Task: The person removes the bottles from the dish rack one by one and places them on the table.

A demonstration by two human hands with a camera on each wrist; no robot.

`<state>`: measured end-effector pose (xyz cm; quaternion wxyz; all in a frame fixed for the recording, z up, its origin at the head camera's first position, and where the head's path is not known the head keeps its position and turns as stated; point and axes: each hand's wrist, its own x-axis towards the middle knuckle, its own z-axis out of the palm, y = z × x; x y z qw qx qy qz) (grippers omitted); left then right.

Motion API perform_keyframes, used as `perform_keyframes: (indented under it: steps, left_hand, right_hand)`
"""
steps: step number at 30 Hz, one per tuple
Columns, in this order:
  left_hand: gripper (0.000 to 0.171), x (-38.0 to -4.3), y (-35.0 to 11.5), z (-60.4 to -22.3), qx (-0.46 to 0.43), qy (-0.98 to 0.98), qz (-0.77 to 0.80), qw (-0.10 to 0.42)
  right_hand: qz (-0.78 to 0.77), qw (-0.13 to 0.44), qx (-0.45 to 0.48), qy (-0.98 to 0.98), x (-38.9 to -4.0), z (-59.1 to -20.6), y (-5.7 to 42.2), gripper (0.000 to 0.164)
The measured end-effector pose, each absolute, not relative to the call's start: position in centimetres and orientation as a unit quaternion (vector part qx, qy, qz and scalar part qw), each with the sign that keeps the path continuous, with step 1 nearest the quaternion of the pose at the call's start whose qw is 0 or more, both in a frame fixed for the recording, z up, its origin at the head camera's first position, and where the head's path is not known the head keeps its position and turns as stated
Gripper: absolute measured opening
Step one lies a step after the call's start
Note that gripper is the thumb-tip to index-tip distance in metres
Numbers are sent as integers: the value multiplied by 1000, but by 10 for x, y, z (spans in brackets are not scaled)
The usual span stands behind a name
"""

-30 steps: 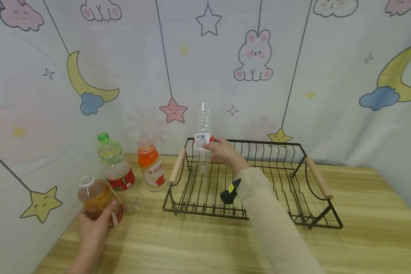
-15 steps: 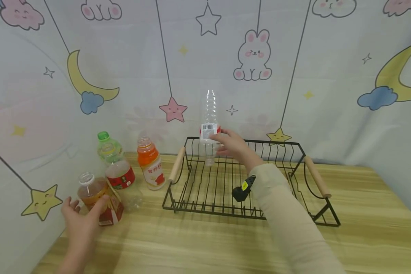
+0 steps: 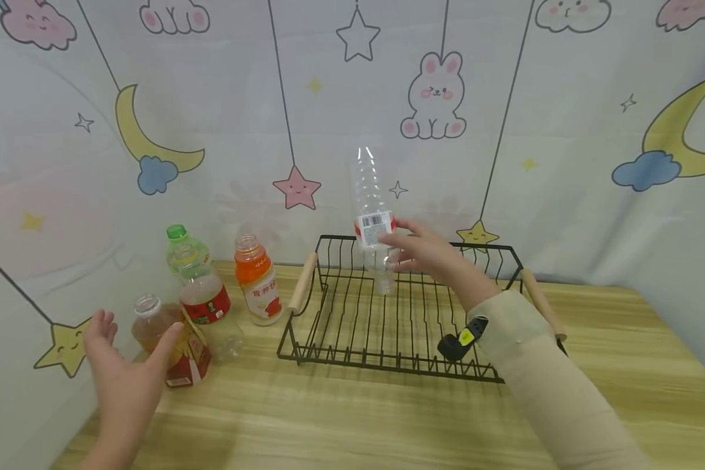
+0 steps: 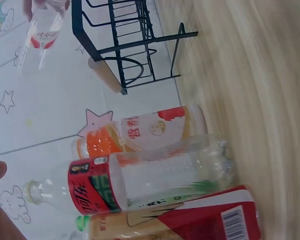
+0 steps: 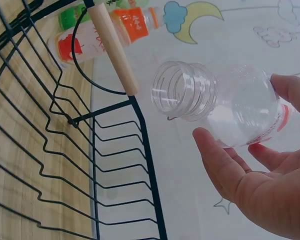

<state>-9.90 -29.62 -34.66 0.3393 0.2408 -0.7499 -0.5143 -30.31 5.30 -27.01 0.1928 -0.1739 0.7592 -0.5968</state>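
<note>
My right hand (image 3: 429, 251) grips a clear, capless plastic bottle (image 3: 371, 189) around its labelled middle, over the dish rack (image 3: 305, 284). It is upside down, slightly tilted, its mouth pointing down; the right wrist view shows the threaded neck (image 5: 182, 91). At the left, my left hand (image 3: 123, 378) has its fingers spread and its thumb apart, holding nothing. Beside it stands a square-sided bottle (image 3: 179, 346) with a brown-and-red label. Behind that are a red-labelled clear bottle (image 3: 207, 301), a green bottle (image 3: 179, 248) and an orange-and-white bottle (image 3: 260, 287).
The black wire rack has wooden handles at both ends, the right one (image 3: 542, 303) partly behind my right arm. A patterned curtain (image 3: 352, 117) hangs behind the wooden table (image 3: 305, 418) and along its left side.
My right hand has lifted the upside-down clear bottle a little and moved it rightward. My left hand has let go of the square-sided bottle and drawn back to the left, fingers spreading.
</note>
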Motion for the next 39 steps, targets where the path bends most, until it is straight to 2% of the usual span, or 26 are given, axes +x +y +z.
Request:
perform_keyframes:
  steps: [7,14,18,28,34,39]
  left_hand:
    - [95,-92,-263,-329,143,-796,-460,365]
    - [97,-93,-237,-322,27,-864,-392,314]
    - [95,-97,-228,-323,-19,-878,-368,306]
    - [92,-103,-209,-319,-81,-892,-315,313]
    - [96,-105,-201,-317,-140,-892,-263,338]
    - [92,-108,-197,-317,-188,-890,-224,351]
  right_hand:
    - [-557,192,-215,779,-281,-267,70,69]
    - [-513,203,-236,800,-252,-267,85,68]
    - [-498,201,-251,805,-238,-267,90,69]
    - [-476,206,-267,812,-217,-268,99,71]
    - [-467,216,-263,816,-211,-270,102,73]
    - [-457,218,-262,821,-209,-273,105,73]
